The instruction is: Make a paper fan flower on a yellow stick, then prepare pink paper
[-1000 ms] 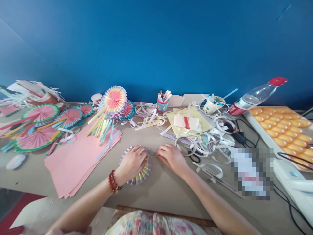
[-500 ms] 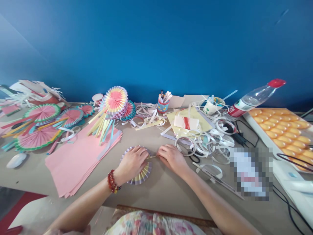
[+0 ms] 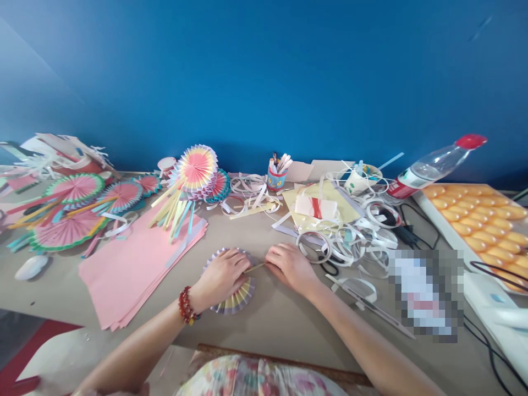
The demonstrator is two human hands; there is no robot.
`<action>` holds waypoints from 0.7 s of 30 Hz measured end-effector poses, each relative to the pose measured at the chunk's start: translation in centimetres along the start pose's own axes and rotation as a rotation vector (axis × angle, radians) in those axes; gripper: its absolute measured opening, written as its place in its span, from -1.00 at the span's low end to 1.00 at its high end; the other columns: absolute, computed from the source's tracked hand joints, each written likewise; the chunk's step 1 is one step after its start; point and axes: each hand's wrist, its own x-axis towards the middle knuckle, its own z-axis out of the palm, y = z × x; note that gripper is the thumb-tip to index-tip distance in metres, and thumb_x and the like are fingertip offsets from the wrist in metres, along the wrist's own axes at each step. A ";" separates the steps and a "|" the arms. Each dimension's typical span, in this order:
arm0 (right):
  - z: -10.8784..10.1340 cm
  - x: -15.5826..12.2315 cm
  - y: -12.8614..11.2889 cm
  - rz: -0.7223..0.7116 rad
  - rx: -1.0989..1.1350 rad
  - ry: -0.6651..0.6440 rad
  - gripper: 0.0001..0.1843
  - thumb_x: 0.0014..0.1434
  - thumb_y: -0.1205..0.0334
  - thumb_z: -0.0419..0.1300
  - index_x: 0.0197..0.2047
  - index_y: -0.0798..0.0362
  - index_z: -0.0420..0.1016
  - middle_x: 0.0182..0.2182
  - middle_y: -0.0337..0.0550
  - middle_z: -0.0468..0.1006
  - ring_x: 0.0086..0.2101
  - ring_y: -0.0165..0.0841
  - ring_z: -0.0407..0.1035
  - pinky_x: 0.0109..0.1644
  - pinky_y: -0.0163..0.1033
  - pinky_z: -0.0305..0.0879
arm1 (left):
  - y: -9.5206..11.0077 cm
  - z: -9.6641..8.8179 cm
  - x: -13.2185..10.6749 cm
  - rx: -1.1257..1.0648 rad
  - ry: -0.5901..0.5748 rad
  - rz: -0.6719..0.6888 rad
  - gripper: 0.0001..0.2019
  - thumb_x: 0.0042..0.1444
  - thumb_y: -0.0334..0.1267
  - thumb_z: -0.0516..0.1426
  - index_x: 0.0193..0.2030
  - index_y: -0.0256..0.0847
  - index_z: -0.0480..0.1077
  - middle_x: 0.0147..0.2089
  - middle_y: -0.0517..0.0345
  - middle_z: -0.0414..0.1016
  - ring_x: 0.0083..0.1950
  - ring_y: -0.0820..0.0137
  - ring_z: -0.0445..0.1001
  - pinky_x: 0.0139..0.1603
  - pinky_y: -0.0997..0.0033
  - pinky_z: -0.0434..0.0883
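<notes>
A pleated paper rosette (image 3: 238, 300) in pale yellow with a lilac edge lies flat on the table. My left hand (image 3: 226, 275) covers its middle, fingers bent and pressed together over the folds. From under those fingers a thin yellowish strip (image 3: 256, 267) runs across to my right hand (image 3: 291, 268), which pinches its far end with fingertips close to the tabletop. My palms hide the centre of the rosette and both ends of the strip.
Pink paper sheets (image 3: 136, 269) and finished rosettes (image 3: 197, 168) are on the left. Paper strip coils (image 3: 346, 242), a wrapped white bundle (image 3: 315, 208), a long thin tool (image 3: 371, 305) and a tilted bottle (image 3: 433, 165) stand or lie right. A pen cup (image 3: 276, 179) is behind.
Both hands stay nearly where they were, still on the rosette and strip. The strip between them slants slightly more. The whole view has shifted a little.
</notes>
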 end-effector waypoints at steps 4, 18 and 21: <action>0.2 0.0 -0.1 0.006 -0.005 0.007 -0.85 0.33 0.28 0.09 -0.27 0.03 0.46 -0.30 -0.15 0.48 -0.22 -0.31 0.30 -0.09 -0.22 0.11 | -0.1 0.0 -0.1 -0.041 0.009 0.018 -0.96 0.22 -0.32 0.14 -0.23 -0.18 0.32 -0.24 0.10 0.44 -0.12 0.24 0.39 -0.04 0.24 0.32; 0.3 0.0 -0.3 0.021 -0.003 0.030 -0.86 0.31 0.35 0.09 -0.26 0.03 0.45 -0.28 -0.14 0.47 -0.20 -0.30 0.29 -0.08 -0.22 0.12 | 0.6 1.1 0.4 -0.008 0.065 -0.093 -0.92 0.27 -0.40 0.04 -0.23 -0.19 0.34 -0.20 0.06 0.47 -0.10 0.22 0.39 -0.05 0.21 0.33; 0.4 0.0 -0.2 0.020 0.002 0.032 -0.87 0.31 0.34 0.09 -0.25 0.03 0.45 -0.28 -0.15 0.47 -0.20 -0.30 0.29 -0.08 -0.22 0.12 | 0.5 0.9 0.4 -0.030 0.065 -0.092 -0.90 0.29 -0.39 0.03 -0.23 -0.19 0.34 -0.21 0.07 0.47 -0.11 0.24 0.39 -0.06 0.23 0.33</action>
